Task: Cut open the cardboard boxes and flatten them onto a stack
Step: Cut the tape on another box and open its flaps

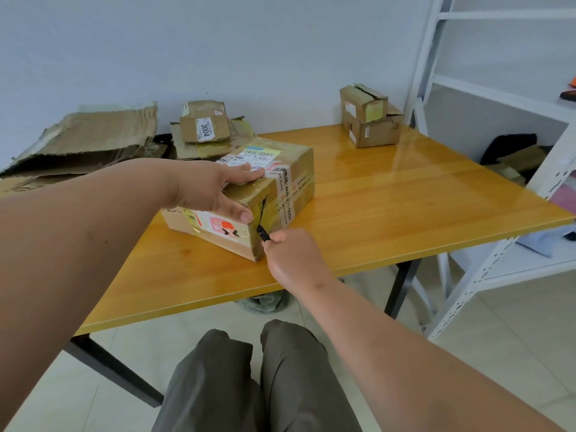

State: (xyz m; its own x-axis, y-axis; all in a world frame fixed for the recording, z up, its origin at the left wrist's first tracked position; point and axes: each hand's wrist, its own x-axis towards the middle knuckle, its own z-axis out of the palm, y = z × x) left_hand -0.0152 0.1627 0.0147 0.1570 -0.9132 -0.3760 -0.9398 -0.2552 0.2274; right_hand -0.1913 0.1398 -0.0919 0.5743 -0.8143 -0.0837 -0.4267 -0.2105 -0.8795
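A taped cardboard box [249, 194] with shipping labels lies on the orange wooden surface [389, 207], toward its left side and near the front edge. The left hand [215, 188] rests on the box top with fingers straight and the thumb pressed against the near side face. The right hand [293, 254] is curled around a black cutter [262, 232], whose tip meets the box's end face at the lower end of a dark slit in the tape. At the back left, a stack of flattened cardboard [84, 141] lies beside a smaller pile of flattened boxes [205, 132]. Two small boxes [369, 116], one atop the other, stand at the far right corner. A white metal shelf [498, 98] stands right of the surface.
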